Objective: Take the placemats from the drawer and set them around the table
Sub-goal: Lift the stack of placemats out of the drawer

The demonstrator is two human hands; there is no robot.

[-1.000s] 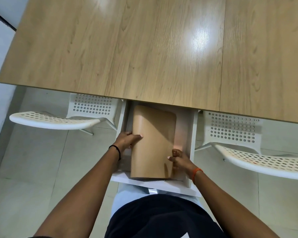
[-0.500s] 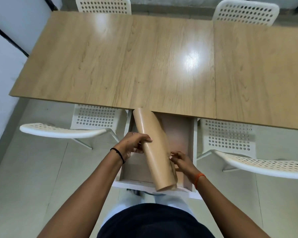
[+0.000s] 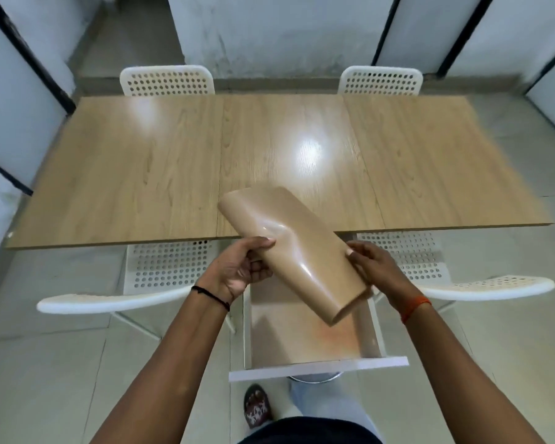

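Above the open drawer (image 3: 314, 363), between both hands: tan placemats (image 3: 292, 251), bent into a loose fold, tilted, far end over the near edge of the table (image 3: 141, 174). Left hand (image 3: 237, 270) closed on the fold's left edge, thumb on top. Right hand (image 3: 375, 267) gripping the right edge, fingertips pressed to the side. Under the table's near edge, a white chair either side of the drawer.
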